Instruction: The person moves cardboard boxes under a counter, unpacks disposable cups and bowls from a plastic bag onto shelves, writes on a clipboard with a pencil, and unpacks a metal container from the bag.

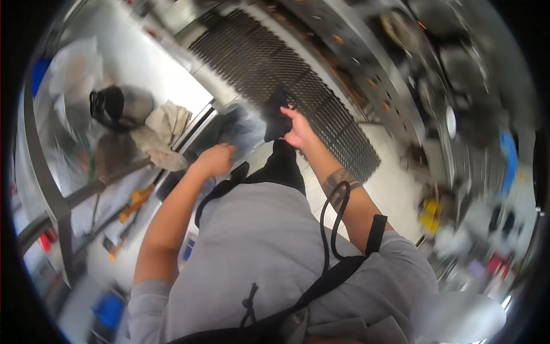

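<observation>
My right hand [296, 131] is out in front of my body, its thumb and fingers closed on a limp black cloth-like piece [276, 119]. What kind of piece it is, the blur does not show. To the left, my left hand [217, 160] is curled, with its fingertips at the edge of a clear plastic bag [243, 131]. The bag hangs between both hands and looks gripped on its left side. Part of the left fingers is hidden from me.
A black ribbed floor mat [286, 80] lies ahead. On the left, a steel counter [166, 69] carries a dark-lidded metal jug [120, 107] and crumpled beige cloths [167, 123]. Stove equipment with pans [401, 34] runs along the right. A yellow object [431, 215] is at lower right.
</observation>
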`<move>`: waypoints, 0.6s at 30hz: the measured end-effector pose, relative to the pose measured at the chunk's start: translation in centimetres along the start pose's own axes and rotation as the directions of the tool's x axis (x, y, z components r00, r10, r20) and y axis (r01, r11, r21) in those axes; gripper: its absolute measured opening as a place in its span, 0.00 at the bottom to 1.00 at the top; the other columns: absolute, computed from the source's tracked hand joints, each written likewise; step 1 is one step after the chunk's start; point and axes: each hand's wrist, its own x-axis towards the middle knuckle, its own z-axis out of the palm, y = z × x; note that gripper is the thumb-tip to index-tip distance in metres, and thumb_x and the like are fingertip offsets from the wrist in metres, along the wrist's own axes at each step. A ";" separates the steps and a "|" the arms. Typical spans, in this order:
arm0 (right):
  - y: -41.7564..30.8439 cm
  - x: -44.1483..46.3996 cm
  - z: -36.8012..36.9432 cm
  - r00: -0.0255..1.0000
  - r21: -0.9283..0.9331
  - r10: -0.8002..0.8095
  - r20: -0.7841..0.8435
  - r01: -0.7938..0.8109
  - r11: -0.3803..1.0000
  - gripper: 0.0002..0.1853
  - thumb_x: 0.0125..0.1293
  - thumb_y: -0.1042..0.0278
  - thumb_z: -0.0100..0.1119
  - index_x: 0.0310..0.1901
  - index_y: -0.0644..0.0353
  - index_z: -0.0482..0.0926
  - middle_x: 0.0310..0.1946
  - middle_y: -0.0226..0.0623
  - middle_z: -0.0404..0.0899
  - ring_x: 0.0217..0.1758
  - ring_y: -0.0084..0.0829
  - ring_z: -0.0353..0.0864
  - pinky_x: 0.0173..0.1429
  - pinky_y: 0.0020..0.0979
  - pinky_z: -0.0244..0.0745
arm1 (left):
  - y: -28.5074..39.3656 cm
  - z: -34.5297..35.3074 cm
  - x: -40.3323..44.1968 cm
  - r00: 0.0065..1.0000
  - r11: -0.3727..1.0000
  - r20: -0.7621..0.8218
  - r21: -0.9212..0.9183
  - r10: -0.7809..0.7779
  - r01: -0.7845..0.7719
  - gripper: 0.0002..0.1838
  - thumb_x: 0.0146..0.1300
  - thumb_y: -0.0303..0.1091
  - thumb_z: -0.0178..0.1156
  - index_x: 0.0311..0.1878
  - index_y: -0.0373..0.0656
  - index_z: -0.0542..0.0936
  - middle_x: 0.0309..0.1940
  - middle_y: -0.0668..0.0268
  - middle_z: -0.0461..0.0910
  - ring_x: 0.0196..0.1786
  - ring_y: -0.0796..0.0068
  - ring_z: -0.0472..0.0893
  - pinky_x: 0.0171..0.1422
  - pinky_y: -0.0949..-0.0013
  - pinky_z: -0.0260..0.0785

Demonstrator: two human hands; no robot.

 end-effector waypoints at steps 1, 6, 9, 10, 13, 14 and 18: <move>-1.4 3.6 0.2 0.995 -0.044 0.090 0.031 -0.089 0.995 0.19 0.72 0.62 0.61 0.62 0.52 0.74 0.52 0.39 0.82 0.56 0.41 0.82 0.61 0.56 0.78 | -0.9 0.3 -0.2 0.995 0.992 0.012 -0.077 -0.100 0.101 0.26 0.61 0.32 0.60 0.64 0.42 0.79 0.62 0.48 0.79 0.62 0.46 0.80 0.68 0.51 0.73; -4.8 18.1 2.5 0.927 -0.321 0.373 0.050 -0.339 0.884 0.16 0.66 0.69 0.59 0.55 0.53 0.73 0.48 0.39 0.81 0.54 0.40 0.83 0.55 0.53 0.80 | -1.8 6.9 -3.1 0.771 0.735 0.118 -0.241 -0.626 0.633 0.26 0.60 0.32 0.58 0.64 0.37 0.79 0.59 0.44 0.80 0.65 0.45 0.78 0.69 0.50 0.72; -6.5 24.7 4.1 0.920 -0.466 0.392 0.026 -0.336 0.818 0.19 0.65 0.70 0.61 0.56 0.52 0.71 0.47 0.38 0.80 0.53 0.39 0.83 0.53 0.52 0.80 | 2.0 9.2 -2.9 0.634 0.510 0.320 -0.394 -0.704 0.765 0.27 0.62 0.36 0.59 0.64 0.35 0.78 0.61 0.43 0.80 0.63 0.45 0.80 0.70 0.52 0.72; -6.4 26.9 4.3 0.913 -0.520 0.400 0.082 -0.303 0.799 0.20 0.64 0.71 0.62 0.57 0.51 0.71 0.48 0.37 0.80 0.52 0.38 0.83 0.51 0.50 0.80 | 3.4 9.0 -1.9 0.632 0.474 0.386 -0.432 -0.672 0.767 0.27 0.63 0.36 0.59 0.65 0.35 0.78 0.60 0.43 0.81 0.63 0.46 0.81 0.70 0.53 0.72; -4.5 32.6 4.7 0.902 -0.566 0.371 0.220 -0.192 0.802 0.18 0.64 0.72 0.63 0.56 0.58 0.76 0.47 0.36 0.82 0.50 0.32 0.82 0.52 0.36 0.78 | 7.9 6.9 2.0 0.620 0.362 0.410 -0.549 -0.669 0.753 0.26 0.65 0.36 0.59 0.65 0.35 0.78 0.60 0.44 0.81 0.62 0.48 0.82 0.69 0.55 0.72; -4.5 32.8 6.3 0.908 -0.599 0.360 0.212 -0.170 0.782 0.17 0.64 0.73 0.63 0.55 0.61 0.78 0.46 0.36 0.83 0.50 0.29 0.82 0.55 0.31 0.75 | 9.0 6.0 3.5 0.632 0.333 0.355 -0.620 -0.689 0.710 0.25 0.66 0.36 0.59 0.64 0.35 0.79 0.61 0.45 0.81 0.62 0.49 0.82 0.69 0.56 0.72; -2.2 35.3 11.3 0.880 -0.730 0.353 0.318 -0.011 0.683 0.20 0.63 0.71 0.65 0.56 0.63 0.77 0.47 0.37 0.84 0.50 0.28 0.81 0.55 0.29 0.75 | 12.6 -1.8 9.7 0.598 0.140 0.262 -0.829 -0.758 0.542 0.23 0.70 0.36 0.59 0.66 0.38 0.78 0.60 0.50 0.82 0.59 0.54 0.84 0.63 0.58 0.76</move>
